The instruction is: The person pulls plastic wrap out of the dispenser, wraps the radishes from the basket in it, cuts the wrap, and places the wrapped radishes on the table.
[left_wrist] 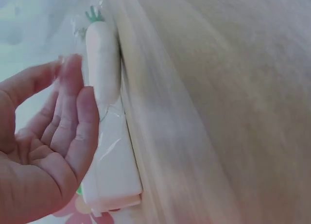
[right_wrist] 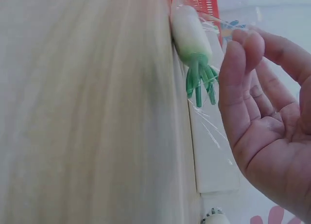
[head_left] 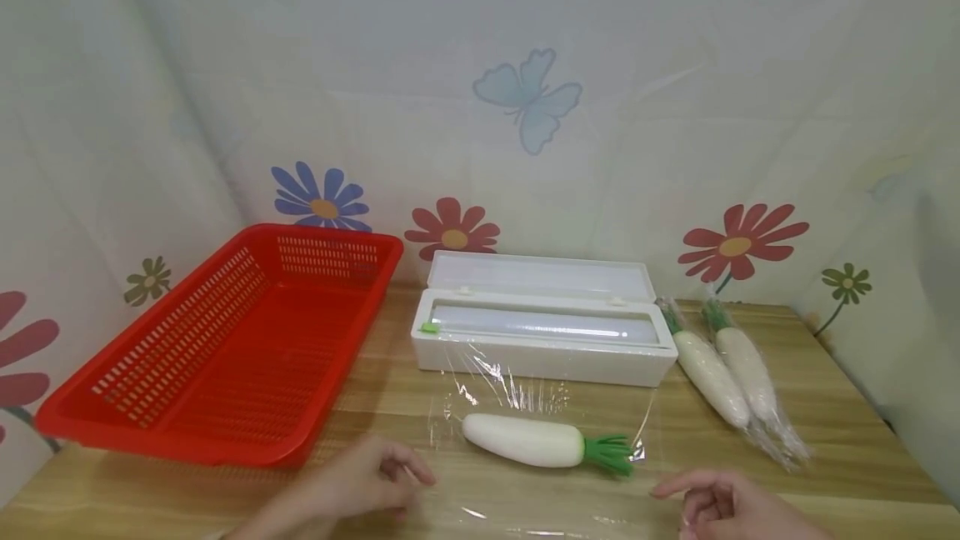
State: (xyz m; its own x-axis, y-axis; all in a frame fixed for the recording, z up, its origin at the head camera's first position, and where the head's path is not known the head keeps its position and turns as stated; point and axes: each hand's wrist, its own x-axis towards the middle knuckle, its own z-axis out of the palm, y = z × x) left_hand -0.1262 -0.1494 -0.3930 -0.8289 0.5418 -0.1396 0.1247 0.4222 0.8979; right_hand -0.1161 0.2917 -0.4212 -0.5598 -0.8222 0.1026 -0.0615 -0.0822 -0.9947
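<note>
A white radish with green stalks (head_left: 525, 440) lies crosswise at the front middle of the table, on a sheet of clear cling film (head_left: 487, 494). The film runs forward from a white dispenser box (head_left: 543, 361), whose lid stands raised with the roll showing. To the radish's left, my left hand (head_left: 367, 477) pinches the film between thumb and fingertips, seen closer in the left wrist view (left_wrist: 53, 131). My right hand (head_left: 738, 507), beyond the green stalks, pinches the film on its side; in the right wrist view a film edge stretches from its fingertips (right_wrist: 238, 44).
A red plastic basket (head_left: 300, 432) stands at the left. Two film-wrapped radishes, one nearer the box (head_left: 708, 377) and one beside it (head_left: 746, 365), lie at the right. A green slider (head_left: 430, 328) sits at the box's left end. A flowered curtain (head_left: 600, 173) hangs behind.
</note>
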